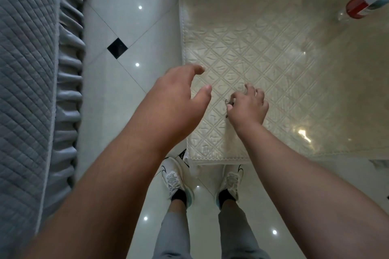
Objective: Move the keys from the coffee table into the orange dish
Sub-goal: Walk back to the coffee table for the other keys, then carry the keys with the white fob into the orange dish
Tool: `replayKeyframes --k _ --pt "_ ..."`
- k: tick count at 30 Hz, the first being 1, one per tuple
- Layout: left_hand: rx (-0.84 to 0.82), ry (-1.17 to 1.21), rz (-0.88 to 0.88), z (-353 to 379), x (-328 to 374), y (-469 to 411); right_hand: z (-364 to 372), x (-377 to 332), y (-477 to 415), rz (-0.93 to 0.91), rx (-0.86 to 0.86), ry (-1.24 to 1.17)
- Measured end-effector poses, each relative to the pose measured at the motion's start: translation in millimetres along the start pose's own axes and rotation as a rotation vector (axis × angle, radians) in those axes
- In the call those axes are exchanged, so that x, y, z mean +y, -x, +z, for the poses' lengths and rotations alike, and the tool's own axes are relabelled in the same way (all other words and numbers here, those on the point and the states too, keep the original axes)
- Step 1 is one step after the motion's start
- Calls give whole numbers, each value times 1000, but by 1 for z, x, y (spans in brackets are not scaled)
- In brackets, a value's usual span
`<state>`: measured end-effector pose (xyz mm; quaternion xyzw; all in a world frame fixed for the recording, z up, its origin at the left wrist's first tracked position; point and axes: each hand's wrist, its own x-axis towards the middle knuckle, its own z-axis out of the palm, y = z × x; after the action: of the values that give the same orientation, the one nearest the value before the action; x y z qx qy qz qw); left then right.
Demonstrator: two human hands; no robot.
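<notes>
My right hand rests on the coffee table near its front left corner, fingers curled over the keys. Only a small metal ring and a dark tip of the keys show at the hand's left side; the rest is hidden under the palm. My left hand hovers just left of it over the table's left edge, fingers apart and holding nothing. The table has a cream quilted cover under a glossy top. No orange dish is in view.
A red-and-white spray can lies at the table's far right. A grey quilted sofa runs along the left, with a strip of glossy tiled floor between it and the table. My feet in white sneakers stand at the table's front edge.
</notes>
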<state>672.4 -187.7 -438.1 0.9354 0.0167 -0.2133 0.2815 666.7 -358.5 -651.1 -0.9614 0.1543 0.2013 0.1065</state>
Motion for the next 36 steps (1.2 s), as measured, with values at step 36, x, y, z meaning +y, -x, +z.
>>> replayKeyframes --k 36 --pt "368 -43 446 -304 250 228 -556 -20 306 -426 670 -214"
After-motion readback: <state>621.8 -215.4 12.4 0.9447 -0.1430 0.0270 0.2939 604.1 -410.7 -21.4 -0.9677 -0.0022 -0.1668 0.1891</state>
